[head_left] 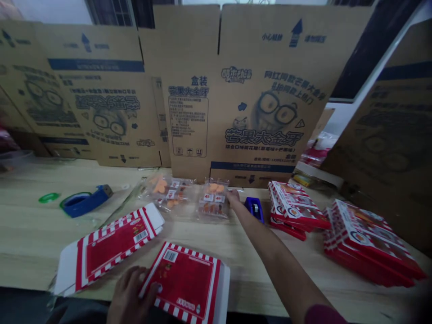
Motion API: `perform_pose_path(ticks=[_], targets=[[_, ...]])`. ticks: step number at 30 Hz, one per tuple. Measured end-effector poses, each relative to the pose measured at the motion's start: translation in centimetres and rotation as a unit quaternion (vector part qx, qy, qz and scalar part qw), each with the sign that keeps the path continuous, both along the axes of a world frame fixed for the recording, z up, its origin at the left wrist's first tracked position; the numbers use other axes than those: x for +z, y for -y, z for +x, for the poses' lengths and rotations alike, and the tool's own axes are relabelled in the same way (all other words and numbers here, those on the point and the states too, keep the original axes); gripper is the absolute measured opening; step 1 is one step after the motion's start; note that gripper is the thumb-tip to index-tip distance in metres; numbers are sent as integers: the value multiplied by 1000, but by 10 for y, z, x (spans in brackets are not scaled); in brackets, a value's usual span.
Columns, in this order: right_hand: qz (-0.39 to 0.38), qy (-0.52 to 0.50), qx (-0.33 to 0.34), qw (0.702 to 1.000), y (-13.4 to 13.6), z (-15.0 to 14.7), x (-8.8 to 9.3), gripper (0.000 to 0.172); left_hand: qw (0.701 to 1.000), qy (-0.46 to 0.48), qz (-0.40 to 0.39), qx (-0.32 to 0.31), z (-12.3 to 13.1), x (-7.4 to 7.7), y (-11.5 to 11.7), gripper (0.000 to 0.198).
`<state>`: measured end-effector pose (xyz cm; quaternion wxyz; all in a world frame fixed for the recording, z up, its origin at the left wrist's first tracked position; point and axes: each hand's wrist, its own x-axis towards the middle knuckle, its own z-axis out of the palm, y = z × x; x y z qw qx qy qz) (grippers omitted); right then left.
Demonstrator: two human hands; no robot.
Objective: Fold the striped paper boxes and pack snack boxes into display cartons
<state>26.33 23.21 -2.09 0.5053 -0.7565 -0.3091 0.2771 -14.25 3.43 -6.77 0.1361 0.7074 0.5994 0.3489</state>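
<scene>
My left hand (130,294) rests at the near edge of the wooden table (30,234), its fingers lying on the left side of a red-and-white striped flat carton (189,281). A second flattened striped carton (108,245) lies just left of it. My right hand (232,196) is stretched far forward, and its fingers touch the right edge of a clear bag of orange snacks (213,199). Another clear snack bag (167,191) lies to the left of that one. A small blue tape dispenser (254,208) sits just right of my right wrist.
Two stacks of closed red boxes (295,209) (367,245) lie at the right. A blue tape dispenser (84,201) and a green ring (49,197) lie at the left. Large printed cardboard cartons (243,103) stand along the back of the table.
</scene>
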Motion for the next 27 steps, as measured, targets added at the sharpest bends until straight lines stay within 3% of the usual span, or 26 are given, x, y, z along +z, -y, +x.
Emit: perform_pose_path(ticks=[3,5,7,10,13,16,20,23,27], targets=[[-2,10,-6,1000,-12,-4,-4,27,972,-173,44,-152,15,-4,-3,71],[18,20,-7,1000,-13,-6,-2,25,927,-268,7,-263,38,3,-9,94],[52,31,-3,998,-7,-6,3,20,875,-336,-52,-345,64,15,-18,104],[121,39,7,992,16,0,17,18,817,-374,-120,-422,93,36,-31,118],[181,34,27,982,58,15,35,22,793,-355,-140,-474,104,51,-40,131],[199,17,60,978,113,36,49,23,817,-320,-123,-463,105,57,-42,129],[166,2,133,977,175,57,51,28,882,-279,-49,-376,111,54,-37,116],[118,74,209,968,204,60,40,40,904,-273,-25,-328,120,54,-34,114],[45,188,255,947,220,52,25,40,913,-279,-11,-298,131,57,-30,112]])
